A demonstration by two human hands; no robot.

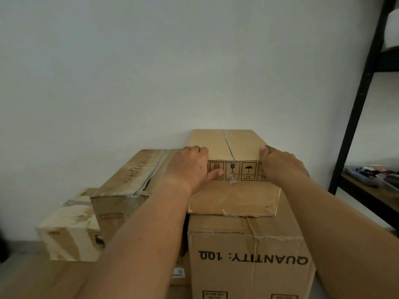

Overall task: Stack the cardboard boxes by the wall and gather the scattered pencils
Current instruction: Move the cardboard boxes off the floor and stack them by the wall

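Box-stacking by the wall: a flat cardboard box [233,195] was held at its near end by both hands atop a larger carton [248,260] printed "QUANTITY: 100", the lettering seen upside down; the left hand [190,167] was clamped on the near-left corner, fingers curled over the top edge & thumb pressed on the front face beside a row of handling pictograms; the right hand [280,165] was closed round the near-right corner, its fingers mostly hidden behind the knuckles. The box's far end was seen at the white wall [151,72]; whether it touched could not be told; a taped seam was run lengthwise along its top.

Just left, a taped box [127,180] w/ handwriting on its lid was set by the same wall, its right side close to the held box & partly hidden by the left forearm; the gap btwn the two could not be made out. Further left & lower, a small pale box [69,231] w/ tape strips was set touching the taped box; more cardboard [38,281] was seen at bottom left; a small labelled pack [179,274] was glimpsed btwn forearm & carton. At right, well apart, a black metal rack [360,100] was stood, w/ a tray of mixed small items [364,176] on its wooden shelf [367,196].
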